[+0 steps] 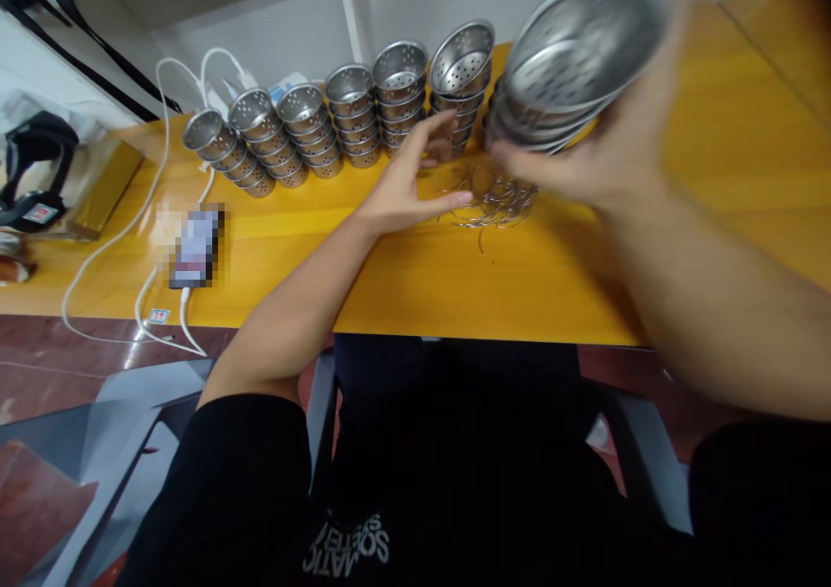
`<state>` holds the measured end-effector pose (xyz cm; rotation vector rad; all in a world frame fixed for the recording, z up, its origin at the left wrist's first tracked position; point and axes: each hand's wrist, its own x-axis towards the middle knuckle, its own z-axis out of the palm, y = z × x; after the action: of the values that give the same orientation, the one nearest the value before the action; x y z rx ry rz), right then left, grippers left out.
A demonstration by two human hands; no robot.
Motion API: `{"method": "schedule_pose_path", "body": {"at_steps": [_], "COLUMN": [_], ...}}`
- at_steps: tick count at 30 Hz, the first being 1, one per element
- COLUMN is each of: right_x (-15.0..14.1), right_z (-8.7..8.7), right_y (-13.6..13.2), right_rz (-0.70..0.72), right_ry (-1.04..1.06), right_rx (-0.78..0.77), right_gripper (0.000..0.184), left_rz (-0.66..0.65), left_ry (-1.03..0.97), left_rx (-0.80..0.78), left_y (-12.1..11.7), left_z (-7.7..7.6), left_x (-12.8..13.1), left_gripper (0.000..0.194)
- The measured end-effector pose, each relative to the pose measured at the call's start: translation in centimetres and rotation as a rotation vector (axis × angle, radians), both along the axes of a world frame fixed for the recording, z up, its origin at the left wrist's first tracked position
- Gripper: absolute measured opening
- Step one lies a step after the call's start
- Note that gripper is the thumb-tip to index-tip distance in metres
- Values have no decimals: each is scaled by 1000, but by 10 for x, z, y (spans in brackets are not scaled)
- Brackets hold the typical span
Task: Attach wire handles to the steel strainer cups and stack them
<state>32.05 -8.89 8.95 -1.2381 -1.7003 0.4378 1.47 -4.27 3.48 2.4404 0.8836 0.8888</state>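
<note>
My right hand (614,150) grips a stack of perforated metal cups (564,67), tilted and lifted above the table's right part, blurred by motion. Fingers apart, my left hand (415,176) reaches in front of another stack of perforated cups (462,63); whether its fingertips touch that stack I cannot tell. Between the two hands lies a loose tangle of thin metal wire pieces (499,202) on the yellow table (415,284). Part of a further cup stack behind the held one is hidden by it.
Several more stacks of perforated cups (302,111) lean in a row along the wall. To the left lie a phone (196,249) on a white cable (146,197), a black headset (42,171) and a cardboard box (107,189). Chair armrests (649,457) flank my body.
</note>
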Motion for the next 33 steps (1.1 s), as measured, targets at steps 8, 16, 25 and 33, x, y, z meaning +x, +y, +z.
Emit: {"method": "schedule_pose_path", "body": {"at_steps": [8,16,25,33], "right_x": [-66,-57,-22,-38], "right_z": [-46,-19,-10,-6], "right_y": [-14,-19,4,-15], "right_rz": [250,169,-93,78], "right_ry": [-27,70,89,89], "right_rx": [111,263,233,341], "right_gripper": [147,75,98,94], "left_rz": [43,109,124,83], "left_ry": [-27,-77,-74,-47], "left_rx": [93,31,35,-13], "left_y": [1,2,14,9], "left_z": [-16,-4,-10,-12], "left_x": [20,13,6,9], "left_gripper": [113,90,111,111]}}
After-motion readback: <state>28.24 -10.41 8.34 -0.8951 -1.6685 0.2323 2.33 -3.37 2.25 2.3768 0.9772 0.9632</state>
